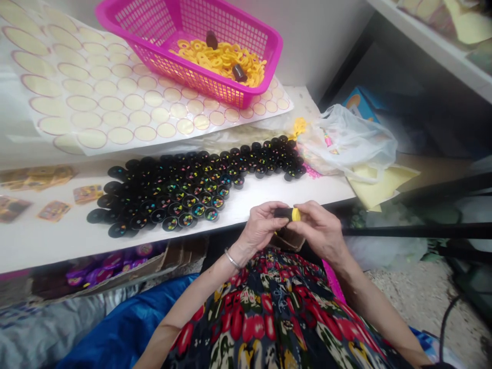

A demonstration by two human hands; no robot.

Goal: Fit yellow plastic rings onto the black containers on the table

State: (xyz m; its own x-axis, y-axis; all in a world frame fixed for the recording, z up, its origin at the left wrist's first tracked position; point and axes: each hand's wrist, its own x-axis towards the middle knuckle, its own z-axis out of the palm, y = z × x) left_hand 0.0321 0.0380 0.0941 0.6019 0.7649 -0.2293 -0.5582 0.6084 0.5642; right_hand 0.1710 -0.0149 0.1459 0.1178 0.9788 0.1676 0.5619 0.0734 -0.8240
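Observation:
My left hand (261, 225) and my right hand (321, 230) meet above my lap, just below the front edge of the white table (46, 241). Between their fingertips they pinch a small black tube (283, 212) with a yellow ring (295, 214) at its right end. The left fingers grip the black part; the right fingers close on the yellow ring. On the table stands a long cluster of black tubes (192, 182), open ends up, with coloured beads inside. A silver bracelet sits on my left wrist.
A pink basket (253, 31) at the back holds yellow rings (219, 56) and two dark tubes. Beneath it lies a sheet of round stickers (96, 97). A plastic bag (346, 138) and yellow paper (380, 187) lie right. Small printed cards (54, 209) lie left.

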